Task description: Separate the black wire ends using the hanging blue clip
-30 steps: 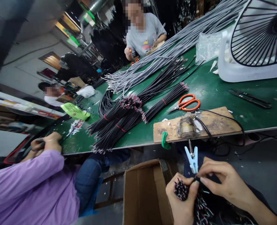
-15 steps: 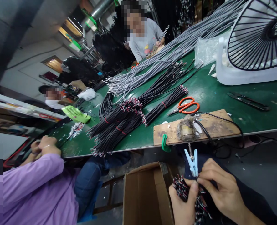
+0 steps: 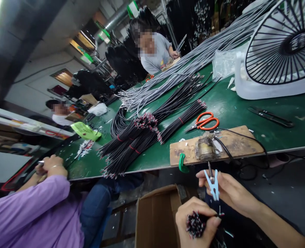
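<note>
My left hand [image 3: 193,224] is low in the view, closed round a bundle of short black wires [image 3: 194,224] whose red and white stripped ends point up. My right hand [image 3: 228,191] is above it at the table edge, fingers pressed together behind a light blue clip [image 3: 213,185] that hangs under a wooden board [image 3: 237,144]. What its fingers pinch is hidden. A metal tip [image 3: 209,169] pokes out just above the clip. A round grimy pot [image 3: 205,148] sits on the board.
The green table [image 3: 230,103] carries tied black wire bundles [image 3: 142,134], long grey cables [image 3: 183,67], orange scissors [image 3: 206,120], black cutters [image 3: 270,115] and a white fan [image 3: 278,55]. An open cardboard box [image 3: 154,217] stands below. A person in a purple sleeve [image 3: 30,210] works at left; two others sit farther off.
My right hand has left the bundle and risen to the blue clip at the table edge. My left hand has dropped lower with the wires. The view has tilted slightly.
</note>
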A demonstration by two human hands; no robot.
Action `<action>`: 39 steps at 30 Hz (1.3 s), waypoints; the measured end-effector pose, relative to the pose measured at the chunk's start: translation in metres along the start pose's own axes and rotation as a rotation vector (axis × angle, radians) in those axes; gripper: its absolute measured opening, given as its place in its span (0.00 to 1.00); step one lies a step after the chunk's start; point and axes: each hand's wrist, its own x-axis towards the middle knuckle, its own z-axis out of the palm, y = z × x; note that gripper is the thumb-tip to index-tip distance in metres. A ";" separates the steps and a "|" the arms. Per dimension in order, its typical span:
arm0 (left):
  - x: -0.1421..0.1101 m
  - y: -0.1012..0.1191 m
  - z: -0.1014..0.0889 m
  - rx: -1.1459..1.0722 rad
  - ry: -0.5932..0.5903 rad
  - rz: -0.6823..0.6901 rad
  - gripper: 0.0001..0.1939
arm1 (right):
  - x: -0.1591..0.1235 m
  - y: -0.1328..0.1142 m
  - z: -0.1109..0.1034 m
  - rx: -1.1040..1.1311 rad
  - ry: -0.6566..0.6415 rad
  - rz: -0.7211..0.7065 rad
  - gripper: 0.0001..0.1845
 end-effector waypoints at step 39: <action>-0.037 -0.029 0.017 -0.127 0.066 -0.366 0.19 | -0.034 -0.005 -0.006 -0.903 -0.043 -0.311 0.09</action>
